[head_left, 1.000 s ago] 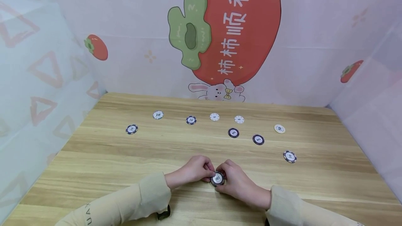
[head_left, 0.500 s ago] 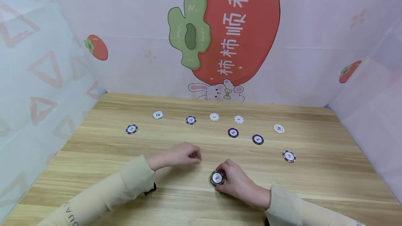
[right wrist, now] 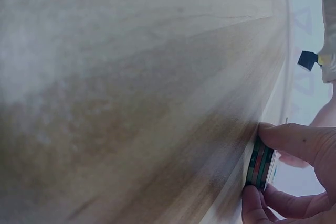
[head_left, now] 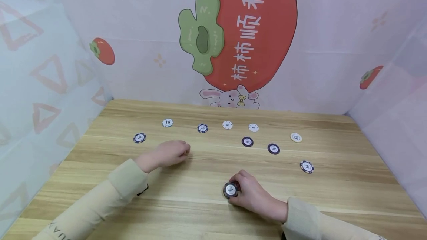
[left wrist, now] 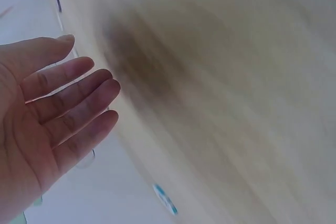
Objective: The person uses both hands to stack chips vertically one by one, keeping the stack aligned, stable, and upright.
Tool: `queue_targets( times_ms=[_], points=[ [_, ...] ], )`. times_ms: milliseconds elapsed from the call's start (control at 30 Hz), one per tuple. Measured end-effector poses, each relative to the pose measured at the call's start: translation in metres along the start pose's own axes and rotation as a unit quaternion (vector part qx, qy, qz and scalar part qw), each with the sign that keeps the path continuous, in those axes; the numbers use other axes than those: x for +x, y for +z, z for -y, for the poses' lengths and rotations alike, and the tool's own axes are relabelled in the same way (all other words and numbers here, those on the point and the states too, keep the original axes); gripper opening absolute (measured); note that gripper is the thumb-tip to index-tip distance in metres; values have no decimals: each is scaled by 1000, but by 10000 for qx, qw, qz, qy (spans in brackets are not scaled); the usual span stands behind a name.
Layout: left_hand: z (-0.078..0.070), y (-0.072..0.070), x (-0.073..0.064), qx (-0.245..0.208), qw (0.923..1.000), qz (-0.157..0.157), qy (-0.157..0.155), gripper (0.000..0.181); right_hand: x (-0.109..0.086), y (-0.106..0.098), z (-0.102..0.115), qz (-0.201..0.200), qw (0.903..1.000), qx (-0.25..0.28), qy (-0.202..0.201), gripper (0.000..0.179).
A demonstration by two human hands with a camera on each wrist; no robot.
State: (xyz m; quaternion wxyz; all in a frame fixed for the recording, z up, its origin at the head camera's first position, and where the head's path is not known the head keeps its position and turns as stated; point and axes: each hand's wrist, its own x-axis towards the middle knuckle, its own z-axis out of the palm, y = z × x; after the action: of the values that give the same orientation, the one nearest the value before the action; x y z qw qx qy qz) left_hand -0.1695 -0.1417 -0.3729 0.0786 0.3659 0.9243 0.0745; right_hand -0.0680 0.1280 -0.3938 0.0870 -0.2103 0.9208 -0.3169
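A wooden bench (head_left: 190, 210) fills the lower view. Over its left half the left hand (head_left: 170, 153) has its fingers loose and slightly parted, holding nothing. The right hand (head_left: 251, 193) pinches a short chip stack (head_left: 231, 190), well away from the far edge. The stack is probably light, stiff and smooth, so its layers could slide; best gripped around the rim, spanning every layer. Toward the far-left corner lies a white 10 chip (head_left: 168, 122).
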Motion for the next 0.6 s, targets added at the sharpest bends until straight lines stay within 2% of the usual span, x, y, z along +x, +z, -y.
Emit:
queue_targets(
  times_ms=[133,300,500,600],
  points=[
    [14,-6,-5,-18,9997,-44,-221,7,0,0,0,6,10000,-6,8,36],
    [31,-17,-14,-145,9985,-197,-481,14,0,0,1,38,10000,18,10,37],
    [52,-25,-22,-142,9971,-579,-479,13,0,0,0,48,10000,0,-3,37],
    [61,-26,-27,-189,9951,-782,-573,13,0,0,0,44,10000,-6,-10,37]
  ],
)
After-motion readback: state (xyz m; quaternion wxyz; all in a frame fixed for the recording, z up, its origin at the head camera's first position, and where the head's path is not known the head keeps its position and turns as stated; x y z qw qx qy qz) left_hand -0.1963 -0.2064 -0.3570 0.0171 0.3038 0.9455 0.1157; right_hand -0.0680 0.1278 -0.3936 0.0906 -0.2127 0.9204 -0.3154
